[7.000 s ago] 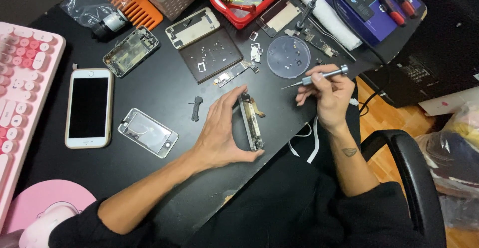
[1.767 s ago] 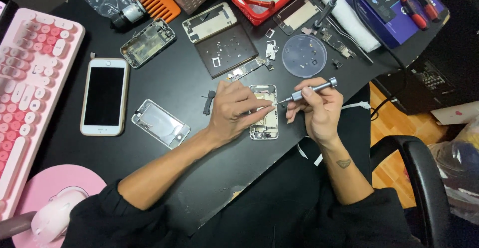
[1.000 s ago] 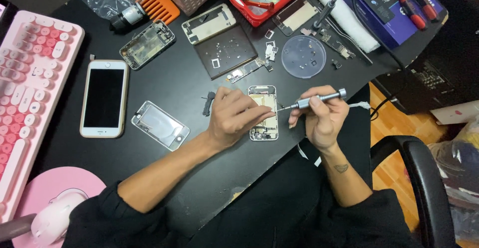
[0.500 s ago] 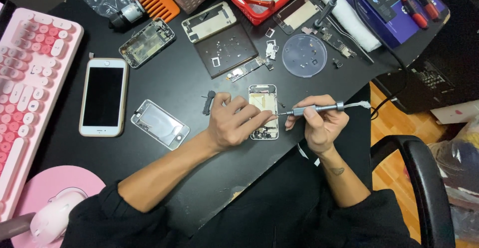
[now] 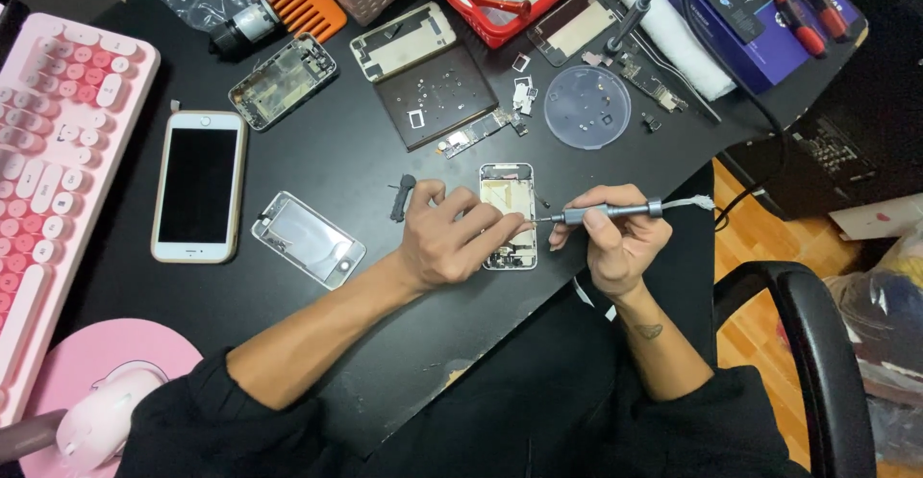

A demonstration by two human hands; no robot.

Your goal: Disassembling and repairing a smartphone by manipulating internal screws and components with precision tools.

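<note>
The opened phone chassis (image 5: 507, 211) lies flat on the black desk (image 5: 365, 161) between the two hands. Well to the left of them sits a pink keyboard (image 5: 53, 151), then a white phone (image 5: 198, 186) face up, and a bare clear frame (image 5: 308, 239) just left of the left hand. The left hand (image 5: 450, 239) presses down on the chassis, fingers spread over its left edge. The right hand (image 5: 615, 243) is closed around a grey screwdriver (image 5: 606, 213), its tip touching the chassis's right edge.
</note>
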